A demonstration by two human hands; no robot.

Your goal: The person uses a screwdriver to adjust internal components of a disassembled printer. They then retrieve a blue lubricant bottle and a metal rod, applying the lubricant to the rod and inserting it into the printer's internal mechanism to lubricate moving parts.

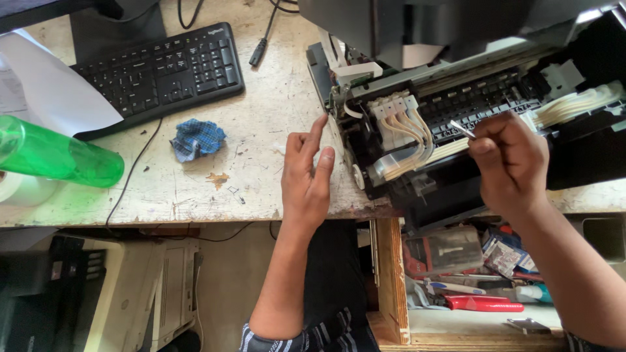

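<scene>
Two hands work at an opened inkjet printer (469, 111) sitting on the right of the scuffed tabletop (261, 117). Right hand (512, 163) is closed around a thin metal tool (462, 129), likely tweezers or a small driver, its tip just above the row of pale ink tubes (407, 133) at the carriage. Left hand (306, 173) is open, fingers extended, holding nothing, fingertips touching the printer's left side panel beside a white gear (358, 176). Risks, as judged: the tool tip could slip and nick or unseat a tube, spilling ink; the unbraced printer overhangs the tabletop edge above an open drawer (476, 274) and could shift under pressure.
</scene>
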